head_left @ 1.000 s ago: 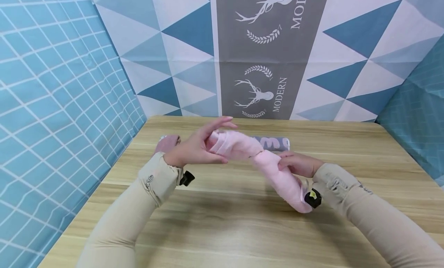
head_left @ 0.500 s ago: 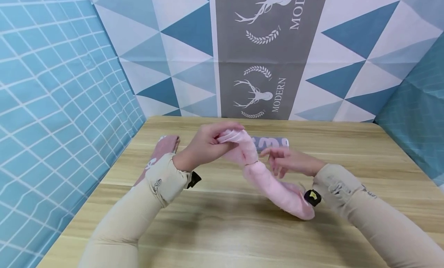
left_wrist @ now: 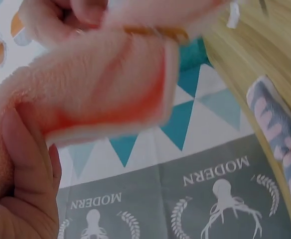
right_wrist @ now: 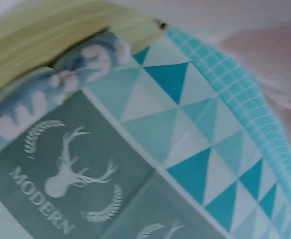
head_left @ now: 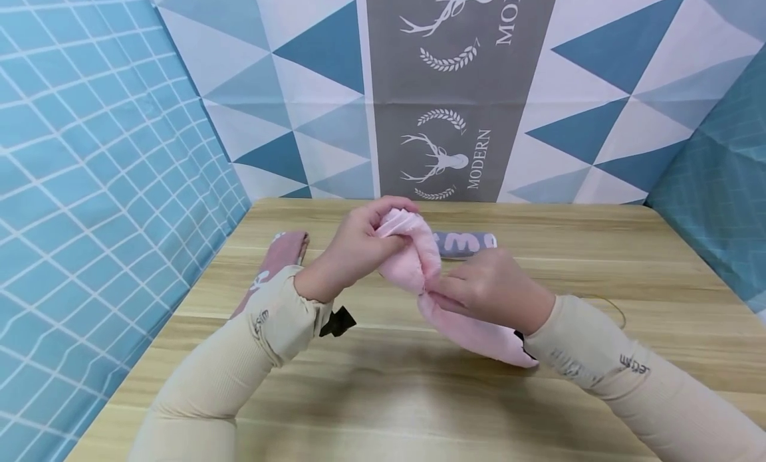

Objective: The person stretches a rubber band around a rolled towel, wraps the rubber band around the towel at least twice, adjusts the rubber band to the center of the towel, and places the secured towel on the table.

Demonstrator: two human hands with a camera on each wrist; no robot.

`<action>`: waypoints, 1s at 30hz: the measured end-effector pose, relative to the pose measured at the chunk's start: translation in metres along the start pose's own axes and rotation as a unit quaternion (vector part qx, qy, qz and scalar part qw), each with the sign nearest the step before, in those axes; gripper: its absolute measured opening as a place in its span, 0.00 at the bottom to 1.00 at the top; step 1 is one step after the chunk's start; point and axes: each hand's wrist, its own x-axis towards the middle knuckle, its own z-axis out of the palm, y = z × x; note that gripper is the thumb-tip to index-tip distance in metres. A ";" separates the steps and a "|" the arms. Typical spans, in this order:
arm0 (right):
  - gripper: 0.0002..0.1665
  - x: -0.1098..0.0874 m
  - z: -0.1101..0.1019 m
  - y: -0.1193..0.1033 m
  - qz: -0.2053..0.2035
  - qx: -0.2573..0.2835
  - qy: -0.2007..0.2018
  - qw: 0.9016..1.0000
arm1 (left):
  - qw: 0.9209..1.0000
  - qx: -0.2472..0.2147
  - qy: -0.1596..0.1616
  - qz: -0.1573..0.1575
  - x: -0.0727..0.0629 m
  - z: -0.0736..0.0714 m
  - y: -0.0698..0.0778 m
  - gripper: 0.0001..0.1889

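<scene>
A pale pink rolled towel [head_left: 467,326] is held above the table, narrowed at its middle by a thin band. My left hand [head_left: 362,246] grips its upper left end, thumb across the near side. The right hand [head_left: 487,286] pinches the towel at the narrowed middle, its fingers curled and partly hidden behind the knuckles. From there the other half slopes down to the right, under the right wrist. In the left wrist view the yellowish-brown band [left_wrist: 155,33] crosses the towel beside the right hand's fingers. The right wrist view shows only blurred pink at its edge.
A grey-blue rolled towel with pink shapes [head_left: 463,244], pinched in at its middle, lies at the back of the wooden table [head_left: 598,249]. At the left lies a folded dusty-pink towel [head_left: 281,256], partly behind the left sleeve. A thin yellow loop [head_left: 622,319] shows beside the right sleeve.
The left hand has closed round the towel's end. My right hand let go of the right half, lifted off, then moved left to pinch the towel's middle.
</scene>
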 end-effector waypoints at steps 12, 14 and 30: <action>0.13 0.001 -0.003 -0.007 0.031 -0.043 -0.062 0.997 | 0.987 -0.150 -0.050 -0.041 0.000 0.013 -0.005 0.20; 0.13 0.002 -0.002 -0.007 0.052 -0.062 -0.067 0.994 | 0.983 -0.170 -0.061 -0.035 0.001 0.014 -0.006 0.20; 0.11 -0.011 0.016 0.003 0.061 0.107 -0.077 0.989 | 0.976 -0.211 0.045 -0.038 0.004 0.004 -0.033 0.16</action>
